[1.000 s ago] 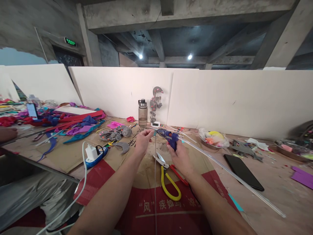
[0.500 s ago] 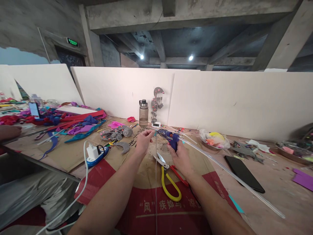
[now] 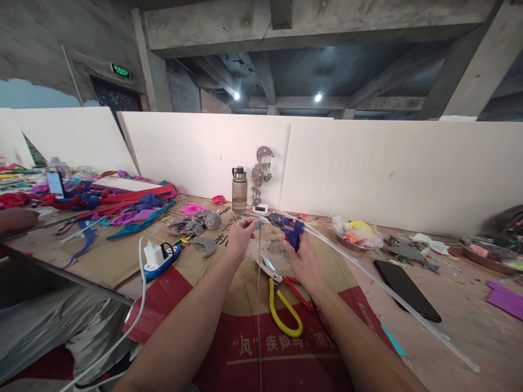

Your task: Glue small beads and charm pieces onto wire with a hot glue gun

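My right hand (image 3: 304, 258) is wrapped round the handle of a blue hot glue gun (image 3: 288, 228). A long clear glue stick (image 3: 379, 288) runs out of its back toward the lower right. My left hand (image 3: 244, 235) pinches a small teal piece (image 3: 260, 222), close to the gun's nozzle. From there a thin grey cord (image 3: 259, 305) hangs straight down toward me. Below my hands lie scissors (image 3: 281, 299) with one yellow and one red handle, on printed cardboard (image 3: 245, 332).
A water bottle (image 3: 239, 190) and a grey moon-shaped hanging ornament (image 3: 265, 163) stand by the white board. Left are a blue power strip (image 3: 161, 267), grey felt pieces (image 3: 204, 246) and another person's hand (image 3: 18, 220). A black phone (image 3: 406, 288) lies right.
The glue gun has drawn slightly to the right, away from my left fingers, and its nozzle now shows apart from them. My left hand stays nearly still.
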A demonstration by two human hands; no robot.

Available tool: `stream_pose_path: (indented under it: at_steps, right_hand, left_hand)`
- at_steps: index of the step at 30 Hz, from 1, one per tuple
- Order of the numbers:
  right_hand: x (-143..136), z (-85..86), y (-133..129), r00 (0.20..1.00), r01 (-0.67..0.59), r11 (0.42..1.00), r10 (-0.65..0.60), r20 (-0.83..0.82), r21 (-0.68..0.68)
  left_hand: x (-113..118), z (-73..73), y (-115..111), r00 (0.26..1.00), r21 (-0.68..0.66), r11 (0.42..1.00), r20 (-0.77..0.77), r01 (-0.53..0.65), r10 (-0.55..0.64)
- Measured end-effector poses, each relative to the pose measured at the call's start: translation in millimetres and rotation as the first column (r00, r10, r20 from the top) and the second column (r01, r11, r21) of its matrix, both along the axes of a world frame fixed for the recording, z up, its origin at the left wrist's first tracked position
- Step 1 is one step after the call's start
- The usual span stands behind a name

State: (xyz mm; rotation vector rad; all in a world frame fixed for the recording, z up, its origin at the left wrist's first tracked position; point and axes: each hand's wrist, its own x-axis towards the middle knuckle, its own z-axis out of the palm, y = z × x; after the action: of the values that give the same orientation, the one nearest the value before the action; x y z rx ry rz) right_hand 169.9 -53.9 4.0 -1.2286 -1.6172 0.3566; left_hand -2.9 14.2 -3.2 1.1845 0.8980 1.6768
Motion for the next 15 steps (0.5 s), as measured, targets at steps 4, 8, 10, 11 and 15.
stream_pose_path:
  at_steps: [4,8,10,11,15]
  right_hand:
    - [12,-6.8,19,0.959,-0.140,0.957,0.067,-0.275,-0.255]
    - [31,-23.3,40,0.982,-0.081,0.870,-0.014,-0.189,-0.487]
    - [38,-31.1,45,0.992,0.118,0.887,-0.122,0.020,-0.446]
    - [40,-33.4,46,0.974,0.224,0.906,-0.194,0.118,-0.358]
    - [29,-25.9,35,0.913,0.382,0.924,-0.375,0.157,-0.014]
  left_hand:
    - [2,0.7,-2,0.998,-0.005,0.999,-0.033,0.050,-0.050]
    - [8,0.0,-6,0.989,-0.004,0.993,-0.087,0.121,-0.121]
    - [10,-0.1,-8,0.984,0.010,0.991,-0.123,0.131,-0.129]
    - [12,0.3,-9,0.981,0.020,0.992,-0.148,0.128,-0.123]
    - [15,5.1,-18,0.950,0.096,0.994,-0.311,0.047,-0.015]
